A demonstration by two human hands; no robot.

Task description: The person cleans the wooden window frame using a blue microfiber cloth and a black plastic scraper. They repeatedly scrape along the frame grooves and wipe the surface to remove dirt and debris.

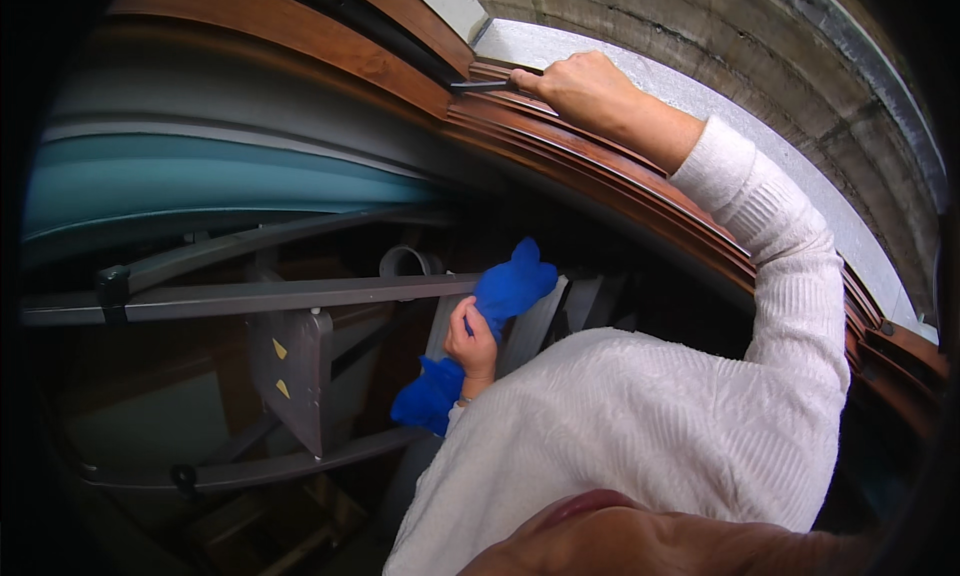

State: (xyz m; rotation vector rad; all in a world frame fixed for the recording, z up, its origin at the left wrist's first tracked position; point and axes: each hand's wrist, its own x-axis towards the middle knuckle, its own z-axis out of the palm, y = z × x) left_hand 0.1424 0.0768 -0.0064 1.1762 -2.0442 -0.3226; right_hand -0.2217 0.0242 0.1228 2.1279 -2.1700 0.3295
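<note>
My left hand [471, 343] is closed on a bunched blue cloth [517, 287], whose ends stick out above and below the fist. It is beside the rail of a grey metal stepladder [292, 298]. Further up, my right hand [585, 84] reaches over a brown wooden window frame [600, 152]. Its fingers grip one end of a slim dark tool [480, 86]; the tool's kind cannot be told. The other end of the tool lies at the frame's corner, where the grooved sill meets the upright part.
A pale stone ledge [645, 73] runs outside the frame, with a weathered wall [810, 88] beyond. The ladder's platform [289, 381] stands at the left, below a teal curved surface [225, 171]. A whitish round container [409, 262] is behind the ladder rail.
</note>
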